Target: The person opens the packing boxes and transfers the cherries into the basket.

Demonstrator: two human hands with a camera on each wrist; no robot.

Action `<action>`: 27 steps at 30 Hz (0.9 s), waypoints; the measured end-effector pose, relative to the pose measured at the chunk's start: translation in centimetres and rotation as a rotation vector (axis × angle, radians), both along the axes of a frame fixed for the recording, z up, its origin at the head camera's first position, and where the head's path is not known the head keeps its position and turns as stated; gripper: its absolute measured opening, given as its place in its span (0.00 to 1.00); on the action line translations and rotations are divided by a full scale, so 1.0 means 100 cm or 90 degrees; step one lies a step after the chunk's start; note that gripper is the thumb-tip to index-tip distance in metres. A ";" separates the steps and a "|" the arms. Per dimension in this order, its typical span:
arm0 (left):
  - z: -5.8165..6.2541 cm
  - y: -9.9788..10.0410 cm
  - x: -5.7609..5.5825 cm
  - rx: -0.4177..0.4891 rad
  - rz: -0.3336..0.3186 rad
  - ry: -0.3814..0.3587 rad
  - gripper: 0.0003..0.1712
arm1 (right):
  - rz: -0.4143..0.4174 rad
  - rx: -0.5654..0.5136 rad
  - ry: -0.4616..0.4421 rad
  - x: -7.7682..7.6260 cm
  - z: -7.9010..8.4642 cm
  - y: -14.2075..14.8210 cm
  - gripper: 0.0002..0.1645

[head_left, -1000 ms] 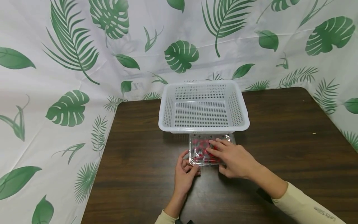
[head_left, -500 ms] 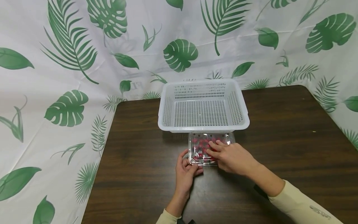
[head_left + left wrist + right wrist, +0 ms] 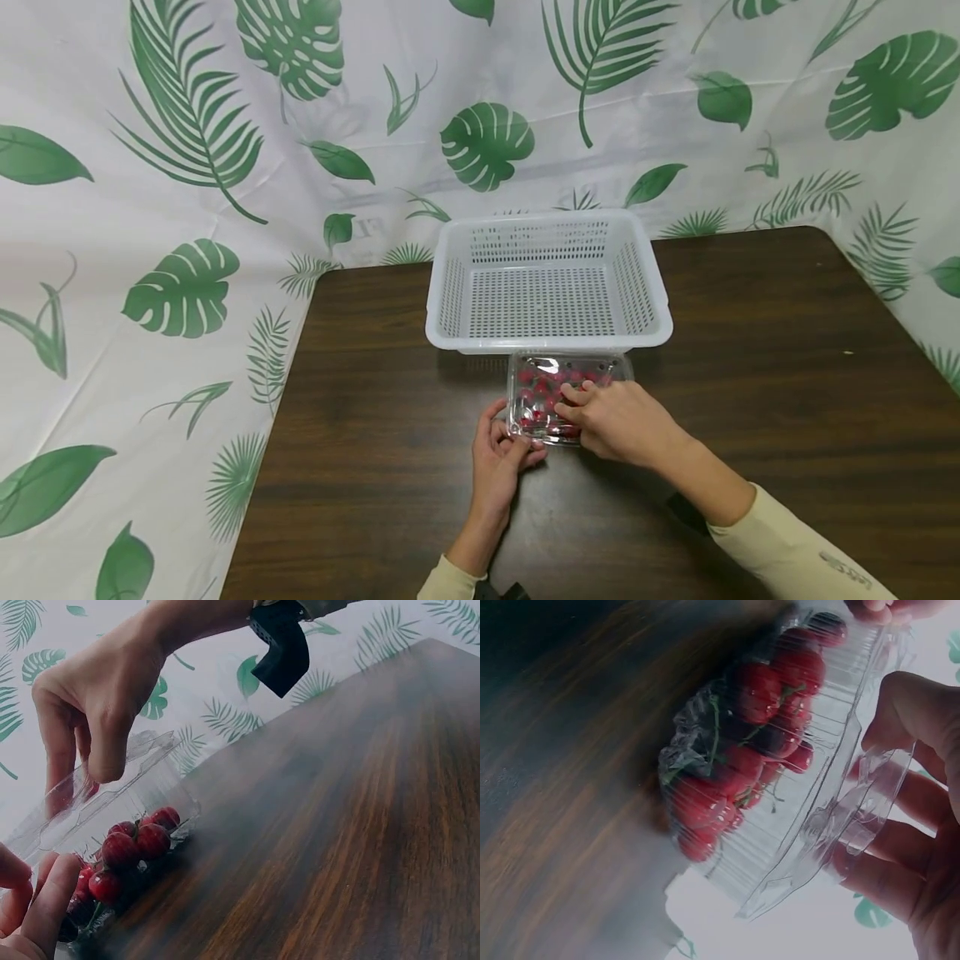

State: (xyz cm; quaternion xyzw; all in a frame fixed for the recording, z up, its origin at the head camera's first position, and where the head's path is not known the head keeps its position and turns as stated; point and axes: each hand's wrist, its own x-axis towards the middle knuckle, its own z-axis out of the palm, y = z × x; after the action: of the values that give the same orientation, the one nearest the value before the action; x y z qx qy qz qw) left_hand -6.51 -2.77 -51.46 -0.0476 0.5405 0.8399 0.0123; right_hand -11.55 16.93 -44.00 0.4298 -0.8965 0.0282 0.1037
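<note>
A clear plastic clamshell box [image 3: 513,392] of red cherries [image 3: 757,694] with green stems rests on the dark wooden table. My left hand [image 3: 497,475] holds its near left corner, thumb at the front rim and a finger along the left side. My right hand [image 3: 630,422] is over the right half of the box. In the right wrist view its thumb [image 3: 904,712] sits at the edge of the clear lid [image 3: 817,832], and the other fingers show through the plastic on the far side, so the lid edge is pinched. Both hands appear in the left wrist view around the cherries [image 3: 120,851].
A white perforated basket [image 3: 547,343] stands directly behind the box, with nothing inside it. The brown table [image 3: 375,467] extends to both sides and toward me. A white cloth [image 3: 405,75] with green leaf prints hangs along the back and left.
My right thumb has come in from beside the box to its front edge, and the right fingers have drawn together and curled. The left hand stays at the corner; box and basket have not moved.
</note>
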 end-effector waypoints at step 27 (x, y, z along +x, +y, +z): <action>0.001 -0.011 -0.007 0.018 -0.040 -0.026 0.35 | -0.056 -0.150 -0.138 -0.009 0.036 -0.004 0.17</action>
State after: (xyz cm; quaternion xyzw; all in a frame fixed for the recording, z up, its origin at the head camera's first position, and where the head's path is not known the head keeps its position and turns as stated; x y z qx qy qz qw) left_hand -7.24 -3.90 -51.39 -0.0475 0.5293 0.8456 0.0503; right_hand -12.49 16.52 -40.43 0.3693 -0.9108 0.1751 0.0573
